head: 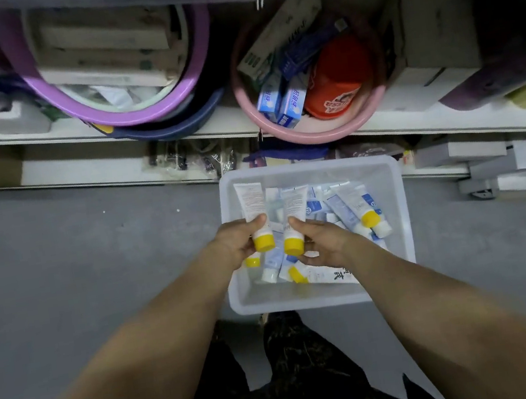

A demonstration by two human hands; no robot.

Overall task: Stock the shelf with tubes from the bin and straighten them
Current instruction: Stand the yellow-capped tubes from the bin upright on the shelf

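Left hand point(240, 240): fingers curled round the cap end of one tube, thumb on top. The left tube point(251, 201) has its yellow cap toward the person and its crimped tail pointing away. Right hand point(323, 245): same hold on the right tube point(294, 203), pinched just above its yellow cap. The two tubes sit side by side, close but apparently not touching, both lifted over the bin point(403, 212).

Handling, as a judgement: small plastic tubes, so light, with a soft squeezable body and a smooth skin that is likely a bit slippery. The cap and shoulder are the stiff part, so hold there; the flat tail would flex. One hand per tube is plenty, and they are not fragile.

The bin is translucent and sits on the grey floor point(93, 259). More loose tubes point(351, 206) lie jumbled inside it, with yellow and white caps.

Beyond is the shelf point(74, 132), its low tier crowded with a purple basin point(103, 96) and a pink basin point(330, 131) holding boxes. No free slot for the tubes is visible here.
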